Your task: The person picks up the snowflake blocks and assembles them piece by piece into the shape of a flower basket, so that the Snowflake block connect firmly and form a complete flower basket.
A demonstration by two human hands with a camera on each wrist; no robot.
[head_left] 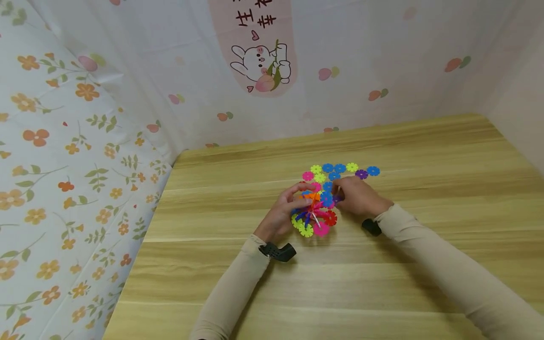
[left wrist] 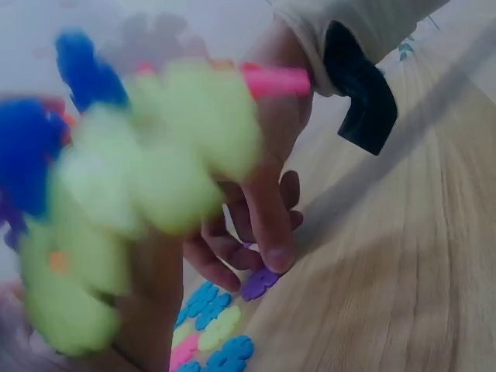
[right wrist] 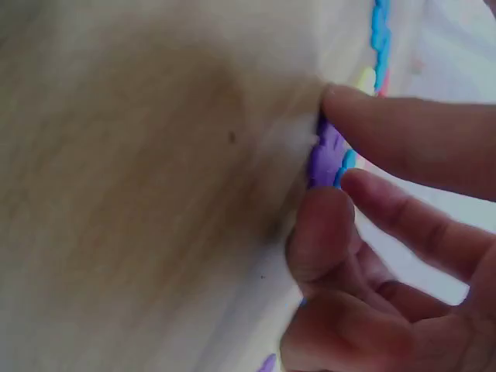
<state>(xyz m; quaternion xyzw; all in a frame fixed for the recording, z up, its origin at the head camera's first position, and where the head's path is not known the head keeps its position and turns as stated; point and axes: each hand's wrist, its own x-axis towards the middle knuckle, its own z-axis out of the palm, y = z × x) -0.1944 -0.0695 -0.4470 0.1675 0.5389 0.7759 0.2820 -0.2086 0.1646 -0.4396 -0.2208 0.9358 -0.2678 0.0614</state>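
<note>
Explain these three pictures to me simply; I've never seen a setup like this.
There is no machine at work here, just a person's left hand and right hand, both bare. The wide picture comes from a camera worn on the head, looking forward and down. The other two come from cameras worn on the left and right wrists, each looking at that hand's work. On the wooden table lie small notched discs, blue, yellow, pink and purple among them. The left hand holds a colorful cluster of joined pieces, blurred in the left wrist picture. The right hand pinches a purple disc.
</note>
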